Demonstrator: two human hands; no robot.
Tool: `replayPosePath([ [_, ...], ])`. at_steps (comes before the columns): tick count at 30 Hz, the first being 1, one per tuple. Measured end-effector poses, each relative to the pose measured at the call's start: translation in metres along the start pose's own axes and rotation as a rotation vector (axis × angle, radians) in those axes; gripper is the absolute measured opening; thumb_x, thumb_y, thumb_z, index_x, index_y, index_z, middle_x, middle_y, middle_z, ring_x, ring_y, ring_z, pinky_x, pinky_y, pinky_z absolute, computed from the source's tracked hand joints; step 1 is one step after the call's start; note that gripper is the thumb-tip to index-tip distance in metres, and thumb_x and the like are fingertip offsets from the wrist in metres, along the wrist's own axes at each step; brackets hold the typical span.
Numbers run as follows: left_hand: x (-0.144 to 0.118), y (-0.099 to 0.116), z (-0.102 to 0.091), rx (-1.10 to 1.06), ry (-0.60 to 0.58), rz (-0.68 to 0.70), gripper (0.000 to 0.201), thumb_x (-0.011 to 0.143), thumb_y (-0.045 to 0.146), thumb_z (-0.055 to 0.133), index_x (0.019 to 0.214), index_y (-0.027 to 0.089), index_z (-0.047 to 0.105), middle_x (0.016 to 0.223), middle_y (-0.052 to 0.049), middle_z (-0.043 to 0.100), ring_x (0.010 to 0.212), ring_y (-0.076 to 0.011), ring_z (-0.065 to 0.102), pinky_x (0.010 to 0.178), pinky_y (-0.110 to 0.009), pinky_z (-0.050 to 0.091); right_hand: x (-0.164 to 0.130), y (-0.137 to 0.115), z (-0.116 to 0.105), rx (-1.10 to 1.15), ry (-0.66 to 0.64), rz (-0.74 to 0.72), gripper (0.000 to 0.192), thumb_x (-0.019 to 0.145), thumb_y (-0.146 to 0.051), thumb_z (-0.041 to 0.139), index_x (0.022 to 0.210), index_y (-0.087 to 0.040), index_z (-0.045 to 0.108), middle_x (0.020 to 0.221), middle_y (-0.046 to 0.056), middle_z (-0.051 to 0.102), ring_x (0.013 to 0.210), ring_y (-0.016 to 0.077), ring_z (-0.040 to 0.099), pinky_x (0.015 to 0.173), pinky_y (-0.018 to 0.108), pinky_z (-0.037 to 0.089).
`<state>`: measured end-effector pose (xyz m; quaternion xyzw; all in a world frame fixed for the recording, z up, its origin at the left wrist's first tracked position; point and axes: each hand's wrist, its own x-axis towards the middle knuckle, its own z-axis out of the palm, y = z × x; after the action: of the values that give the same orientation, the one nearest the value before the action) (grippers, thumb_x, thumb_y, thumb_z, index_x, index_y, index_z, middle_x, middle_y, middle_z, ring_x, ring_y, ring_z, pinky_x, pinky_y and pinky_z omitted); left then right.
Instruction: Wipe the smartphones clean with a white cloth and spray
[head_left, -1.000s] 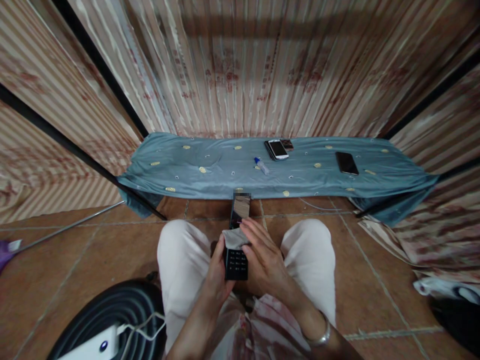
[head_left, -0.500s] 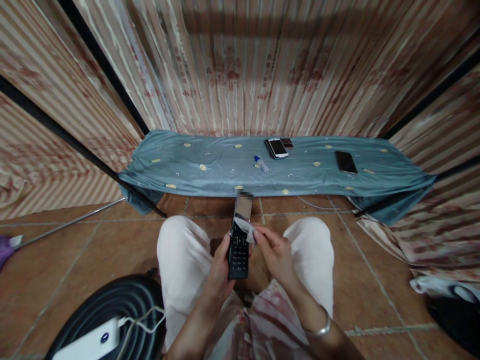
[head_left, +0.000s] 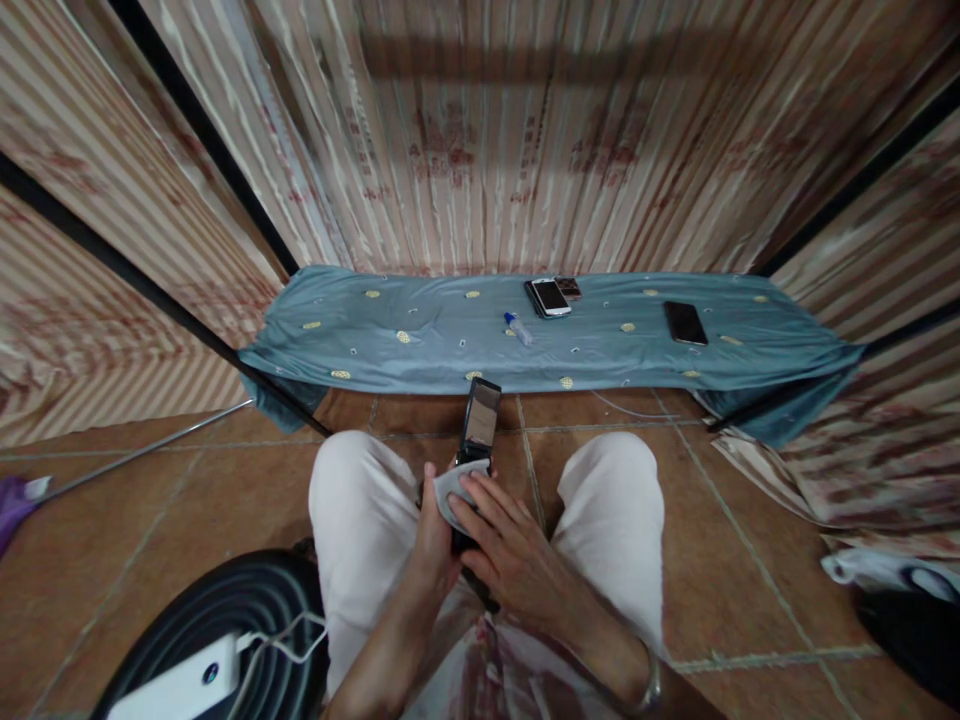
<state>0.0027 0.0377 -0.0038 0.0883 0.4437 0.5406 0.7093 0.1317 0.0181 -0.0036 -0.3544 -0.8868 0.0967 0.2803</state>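
Note:
In the head view, between my knees, a black flip phone (head_left: 481, 415) is unfolded with its screen half tilted up and away from me. My left hand (head_left: 435, 540) is closed around the lower half from the left side, thumb along its edge. My right hand (head_left: 510, 545) holds a small grey cloth (head_left: 459, 487) down on the keypad half, its fingers stretched over the cloth. Cloth and fingers hide most of the keys. A silver bracelet (head_left: 654, 680) circles the right wrist.
Ahead stands a low bench with a blue patterned cover (head_left: 360, 320). On it lie a white-framed phone (head_left: 551, 297), a small blue-capped bottle (head_left: 519, 329) and a dark phone (head_left: 685, 323). A white power bank (head_left: 176, 680) with a cable rests on a round black stool (head_left: 247, 590) at left.
My right hand has moved from pinching the cloth near the hinge to pressing it spread over the keypad. The keys, visible before, are now mostly covered.

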Motion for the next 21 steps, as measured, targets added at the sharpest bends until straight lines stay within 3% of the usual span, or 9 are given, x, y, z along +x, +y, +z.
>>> replayPosePath([
  [6, -0.009, -0.009, 0.010, 0.108, -0.054, 0.165, 0.052, 0.079, 0.058, 0.062, 0.110, 0.017, 0.071, 0.112, -0.009, 0.074, 0.120, -0.0259, 0.059, 0.105, -0.036, 0.041, 0.025, 0.037, -0.003, -0.041, 0.108, 0.027, 0.050, 0.094, -0.014, 0.041, 0.145, -0.016, 0.040, 0.151, 0.014, 0.041, 0.145, 0.0264, 0.027, 0.113, 0.050, 0.039],
  [9, -0.011, -0.011, 0.007, 0.215, -0.093, 0.246, 0.050, 0.081, 0.055, 0.062, 0.114, 0.019, 0.069, 0.114, -0.008, 0.073, 0.121, -0.0252, 0.058, 0.105, -0.037, 0.040, 0.028, 0.043, -0.011, -0.055, 0.134, -0.042, 0.053, 0.093, -0.007, 0.036, 0.145, -0.015, 0.039, 0.149, 0.015, 0.042, 0.145, 0.0253, 0.027, 0.113, 0.048, 0.039],
  [14, -0.014, -0.003, -0.001, 0.387, -0.002, 0.309, 0.056, 0.078, 0.062, 0.060, 0.101, 0.012, 0.072, 0.107, -0.012, 0.074, 0.113, -0.0288, 0.062, 0.101, -0.039, 0.043, 0.019, 0.029, -0.021, -0.134, 0.047, -0.169, 0.051, 0.090, -0.001, 0.037, 0.140, -0.010, 0.044, 0.141, 0.015, 0.050, 0.133, 0.0263, 0.042, 0.107, 0.041, 0.047],
  [17, -0.019, 0.004, -0.003, 0.551, 0.033, 0.337, 0.049, 0.078, 0.057, 0.062, 0.097, 0.013, 0.073, 0.103, -0.011, 0.074, 0.112, -0.0295, 0.061, 0.098, -0.037, 0.044, 0.020, 0.025, -0.028, -0.219, -0.020, -0.225, 0.044, 0.093, -0.004, 0.040, 0.136, -0.009, 0.048, 0.134, 0.016, 0.055, 0.116, 0.0246, 0.053, 0.095, 0.036, 0.053],
  [21, -0.024, 0.009, -0.006, 0.707, -0.084, 0.439, 0.045, 0.081, 0.052, 0.060, 0.101, 0.015, 0.073, 0.110, -0.010, 0.072, 0.113, -0.0282, 0.060, 0.102, -0.036, 0.041, 0.031, 0.027, -0.037, -0.327, -0.045, -0.304, 0.031, 0.098, -0.012, 0.042, 0.125, -0.011, 0.056, 0.124, 0.014, 0.061, 0.098, 0.0220, 0.058, 0.084, 0.035, 0.053],
])
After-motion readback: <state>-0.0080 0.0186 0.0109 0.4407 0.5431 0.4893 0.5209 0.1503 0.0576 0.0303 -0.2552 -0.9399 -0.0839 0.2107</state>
